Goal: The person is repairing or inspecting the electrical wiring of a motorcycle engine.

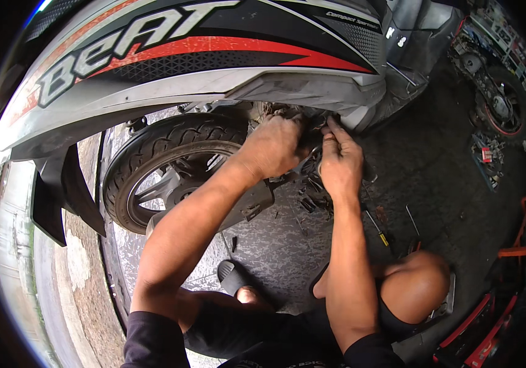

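Note:
My left hand point(273, 144) is up under the scooter's grey and red-striped body panel point(312, 88), its fingers curled among dark parts beside the rear wheel point(122, 178). To its right, my right hand point(341, 161) reaches into the same dark gap with fingers bent upward against the parts. What both hands grip is hidden by the fingers and shadow. Below the gap, small dark pieces point(309, 202) hang or lie near the swingarm and grey housing point(250, 202).
A yellow-handled screwdriver point(381, 235) and a thin metal rod point(412, 219) lie right of my forearms. Another wheel assembly point(502, 107) stands at right, with red toolboxes point(490, 331) and an orange frame point(514, 251) below. A dark mudguard point(60, 190) hangs at left, beside a kerb edge.

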Available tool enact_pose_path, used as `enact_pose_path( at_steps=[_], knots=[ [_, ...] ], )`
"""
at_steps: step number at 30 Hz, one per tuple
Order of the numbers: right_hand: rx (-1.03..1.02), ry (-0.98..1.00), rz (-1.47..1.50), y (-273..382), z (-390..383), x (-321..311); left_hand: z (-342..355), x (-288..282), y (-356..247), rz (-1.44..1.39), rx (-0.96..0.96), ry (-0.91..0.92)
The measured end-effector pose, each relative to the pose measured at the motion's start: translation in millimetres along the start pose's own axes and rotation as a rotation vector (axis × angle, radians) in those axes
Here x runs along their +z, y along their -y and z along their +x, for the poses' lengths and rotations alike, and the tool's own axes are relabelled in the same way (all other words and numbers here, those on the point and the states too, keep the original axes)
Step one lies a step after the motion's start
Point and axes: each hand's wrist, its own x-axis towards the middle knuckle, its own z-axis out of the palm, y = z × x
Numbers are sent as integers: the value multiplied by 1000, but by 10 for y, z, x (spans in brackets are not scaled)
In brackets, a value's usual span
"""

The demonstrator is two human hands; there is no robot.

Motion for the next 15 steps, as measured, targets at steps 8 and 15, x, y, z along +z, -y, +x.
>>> enact_pose_path(
  at_steps=[8, 15],
  knots=[
    [266, 162, 282, 119, 105, -158, 1, -38, -171, -27, -102, -17],
    [508, 99, 512, 166, 193, -213, -58, 215, -264, 71, -32, -272]
  ],
)
